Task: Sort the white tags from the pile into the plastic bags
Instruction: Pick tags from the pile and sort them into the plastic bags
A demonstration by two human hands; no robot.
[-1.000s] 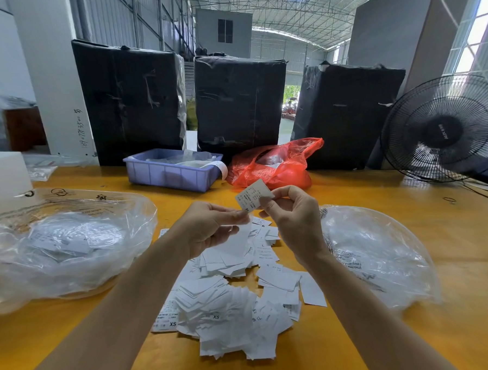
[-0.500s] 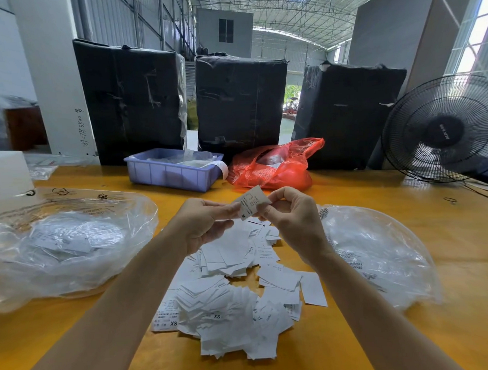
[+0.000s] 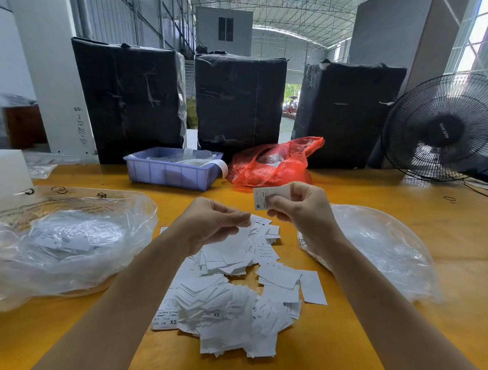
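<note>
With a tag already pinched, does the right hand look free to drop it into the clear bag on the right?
Probably yes. The right hand pinches a tag above the table, and the clear bag lies just beside that wrist with nothing between them.

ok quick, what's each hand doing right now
Left hand: fingers curled, thumb to fingertips; whether it pinches a tag cannot be told.
Right hand: pinches a white tag.

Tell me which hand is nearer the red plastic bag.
Right. The right hand, pinching a white tag, is just in front of the red plastic bag; the left hand sits lower and further left.
</note>
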